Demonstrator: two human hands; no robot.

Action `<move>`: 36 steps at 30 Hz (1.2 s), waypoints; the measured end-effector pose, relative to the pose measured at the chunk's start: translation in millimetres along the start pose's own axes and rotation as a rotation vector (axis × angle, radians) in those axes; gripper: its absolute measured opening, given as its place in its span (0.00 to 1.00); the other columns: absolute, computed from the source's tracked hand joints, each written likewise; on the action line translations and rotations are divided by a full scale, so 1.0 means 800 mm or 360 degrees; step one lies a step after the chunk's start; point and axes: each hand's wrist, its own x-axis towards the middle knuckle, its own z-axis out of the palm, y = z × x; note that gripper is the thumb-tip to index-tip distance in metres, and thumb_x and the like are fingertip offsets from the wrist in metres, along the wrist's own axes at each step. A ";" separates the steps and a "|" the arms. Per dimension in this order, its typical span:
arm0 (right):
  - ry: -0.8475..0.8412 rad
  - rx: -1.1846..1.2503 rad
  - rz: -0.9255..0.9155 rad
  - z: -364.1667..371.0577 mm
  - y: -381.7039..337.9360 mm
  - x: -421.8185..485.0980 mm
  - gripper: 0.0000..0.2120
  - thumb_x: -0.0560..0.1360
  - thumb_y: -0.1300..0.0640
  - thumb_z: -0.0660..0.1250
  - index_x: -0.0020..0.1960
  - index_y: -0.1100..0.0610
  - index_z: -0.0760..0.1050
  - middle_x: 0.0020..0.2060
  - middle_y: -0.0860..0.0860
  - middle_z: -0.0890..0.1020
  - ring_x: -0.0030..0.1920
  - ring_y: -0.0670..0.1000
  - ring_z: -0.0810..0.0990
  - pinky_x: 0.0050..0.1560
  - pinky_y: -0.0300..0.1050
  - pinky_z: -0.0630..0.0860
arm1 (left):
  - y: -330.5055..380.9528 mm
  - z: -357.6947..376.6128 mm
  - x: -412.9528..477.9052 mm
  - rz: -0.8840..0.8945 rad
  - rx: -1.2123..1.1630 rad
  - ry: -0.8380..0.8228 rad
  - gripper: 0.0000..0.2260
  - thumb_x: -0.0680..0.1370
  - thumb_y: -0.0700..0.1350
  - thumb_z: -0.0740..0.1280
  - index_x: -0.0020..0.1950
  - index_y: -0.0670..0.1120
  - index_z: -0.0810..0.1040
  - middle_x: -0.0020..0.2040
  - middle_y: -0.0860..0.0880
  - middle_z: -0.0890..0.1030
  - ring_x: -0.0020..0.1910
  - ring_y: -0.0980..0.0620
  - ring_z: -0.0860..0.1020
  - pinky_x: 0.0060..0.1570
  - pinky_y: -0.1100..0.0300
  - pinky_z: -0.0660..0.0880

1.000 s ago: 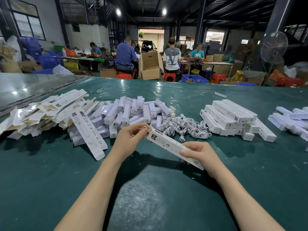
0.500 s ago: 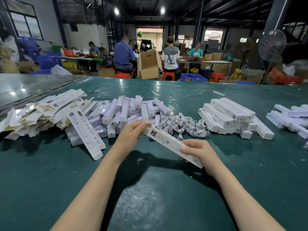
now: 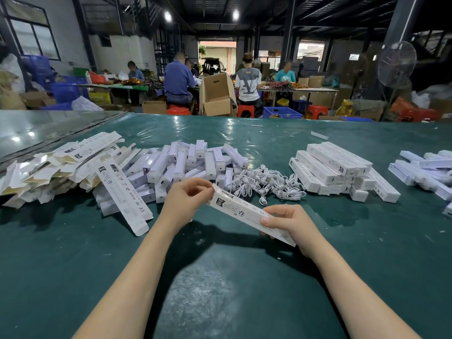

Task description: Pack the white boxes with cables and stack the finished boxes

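One white box (image 3: 244, 211) | far-left to near-right | left hand (image 3: 186, 201), right hand (image 3: 291, 223) fingers pinching ends

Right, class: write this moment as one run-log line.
left hand: pinches far end of white box | right hand: grips near end | cables: piled behind | finished boxes: stacked at right

We count two hands, the left hand (image 3: 186, 199) and the right hand (image 3: 291, 223), with one box (image 3: 244, 211). At twelve o'clock lies one heap of cables (image 3: 266, 182). At two o'clock stands one stack (image 3: 335, 165), its boxes too many to count. Beyond the counter are at least four people (image 3: 178, 81), one fan (image 3: 396, 63) and two lamps (image 3: 168, 16).
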 end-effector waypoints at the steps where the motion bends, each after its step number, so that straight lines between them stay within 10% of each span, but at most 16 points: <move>1: 0.0030 -0.0034 0.0003 0.001 0.000 0.000 0.10 0.57 0.59 0.75 0.39 0.55 0.82 0.32 0.56 0.81 0.34 0.53 0.76 0.40 0.42 0.71 | 0.000 -0.001 -0.001 0.0003 0.0058 -0.0050 0.10 0.74 0.36 0.67 0.37 0.50 0.80 0.28 0.56 0.78 0.32 0.60 0.74 0.38 0.70 0.71; 11: -0.0021 0.0125 -0.0037 -0.004 0.001 0.002 0.03 0.64 0.62 0.71 0.35 0.55 0.83 0.26 0.54 0.81 0.23 0.48 0.76 0.27 0.34 0.72 | 0.013 0.009 -0.005 -0.0005 -0.0039 0.0089 0.10 0.73 0.37 0.69 0.41 0.52 0.82 0.42 0.46 0.84 0.42 0.51 0.79 0.55 0.48 0.74; 20: -0.0011 0.0185 -0.0031 -0.008 0.003 0.005 0.17 0.56 0.64 0.75 0.44 0.64 0.79 0.27 0.53 0.81 0.26 0.49 0.79 0.26 0.36 0.73 | 0.023 0.018 -0.008 0.0208 0.0059 0.0087 0.12 0.74 0.34 0.65 0.38 0.50 0.78 0.38 0.53 0.79 0.32 0.63 0.76 0.38 0.71 0.70; 27: -0.0012 0.0225 -0.0035 -0.011 -0.002 0.002 0.07 0.60 0.59 0.68 0.35 0.59 0.81 0.26 0.57 0.80 0.23 0.51 0.76 0.24 0.37 0.72 | 0.032 0.026 -0.017 0.0310 0.0194 0.0038 0.14 0.65 0.40 0.66 0.36 0.62 0.78 0.41 0.60 0.76 0.47 0.61 0.73 0.42 0.77 0.65; 36: -0.0182 0.0129 0.0015 -0.010 -0.007 -0.003 0.13 0.65 0.50 0.65 0.30 0.57 0.81 0.23 0.56 0.77 0.19 0.52 0.75 0.23 0.34 0.70 | 0.031 0.036 -0.013 0.0108 -0.0543 0.0170 0.11 0.72 0.35 0.70 0.45 0.49 0.74 0.42 0.53 0.77 0.34 0.62 0.75 0.35 0.72 0.70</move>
